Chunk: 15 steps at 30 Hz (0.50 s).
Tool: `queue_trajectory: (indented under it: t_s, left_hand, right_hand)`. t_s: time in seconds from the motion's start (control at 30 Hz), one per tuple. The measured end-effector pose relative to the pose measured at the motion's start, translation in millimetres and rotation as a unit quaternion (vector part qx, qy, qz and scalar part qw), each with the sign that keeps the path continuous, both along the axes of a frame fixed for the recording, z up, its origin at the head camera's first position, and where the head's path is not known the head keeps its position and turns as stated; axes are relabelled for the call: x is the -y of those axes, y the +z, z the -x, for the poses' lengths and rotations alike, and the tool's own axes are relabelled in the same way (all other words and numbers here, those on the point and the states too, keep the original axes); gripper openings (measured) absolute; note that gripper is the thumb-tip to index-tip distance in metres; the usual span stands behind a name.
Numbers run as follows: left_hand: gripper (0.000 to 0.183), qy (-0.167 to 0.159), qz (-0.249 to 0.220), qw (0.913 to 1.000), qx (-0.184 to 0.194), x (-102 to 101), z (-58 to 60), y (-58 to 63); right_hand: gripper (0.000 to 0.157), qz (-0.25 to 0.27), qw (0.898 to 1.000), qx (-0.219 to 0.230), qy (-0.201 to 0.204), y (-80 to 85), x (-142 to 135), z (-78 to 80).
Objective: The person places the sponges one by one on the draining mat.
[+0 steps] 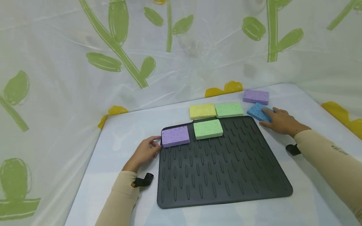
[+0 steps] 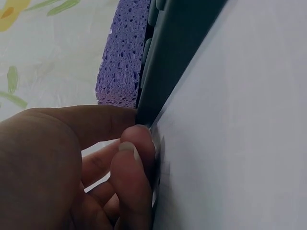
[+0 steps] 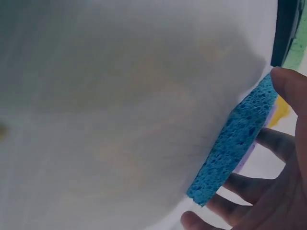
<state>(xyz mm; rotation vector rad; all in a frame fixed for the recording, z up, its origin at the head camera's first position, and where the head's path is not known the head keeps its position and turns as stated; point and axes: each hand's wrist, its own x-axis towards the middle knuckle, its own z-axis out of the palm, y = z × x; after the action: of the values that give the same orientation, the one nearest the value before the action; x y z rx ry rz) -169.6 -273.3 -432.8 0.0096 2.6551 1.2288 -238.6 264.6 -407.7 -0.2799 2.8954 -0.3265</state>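
Observation:
A dark grey ridged mat [image 1: 223, 169] lies on the white table, with a purple sponge [image 1: 175, 135] and a light green sponge [image 1: 208, 128] along its far side. My left hand [image 1: 145, 152] is at the mat's left edge beside the purple sponge. In the left wrist view its curled fingertips [image 2: 139, 139] pinch the mat's rim. Beyond the mat's far right corner, my right hand [image 1: 280, 121] holds a blue sponge [image 1: 256, 111]. The right wrist view shows the thumb at one end of the blue sponge [image 3: 235, 139] and the fingers along its top.
Behind the mat stand a yellow sponge [image 1: 202, 111] and a second light green sponge [image 1: 229, 110], side by side. Another purple sponge [image 1: 255, 96] lies just past the blue one. A plant-patterned sheet [image 1: 181, 69] hangs behind the table.

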Motion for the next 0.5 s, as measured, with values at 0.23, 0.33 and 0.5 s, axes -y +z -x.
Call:
queue_trajectory:
  t_s: [0.23,0.33,0.5]
  left_hand:
    - [0.05,0.005,0.002,1.0,0.002,-3.1,0.3,-1.2]
    - [0.05,0.004,0.01,0.9999,-0.001,-3.6,1.6,0.7]
    - [0.05,0.009,0.027,0.9996,-0.003,-3.1,1.2,1.9]
  right_hand:
    - [0.074,-0.011,1.0,-0.003,0.011,1.4,-0.6,2.4]
    - [0.073,-0.012,1.0,-0.002,0.009,1.8,0.3,3.9]
    - [0.073,-0.023,1.0,-0.004,0.009,0.4,3.9,7.4]
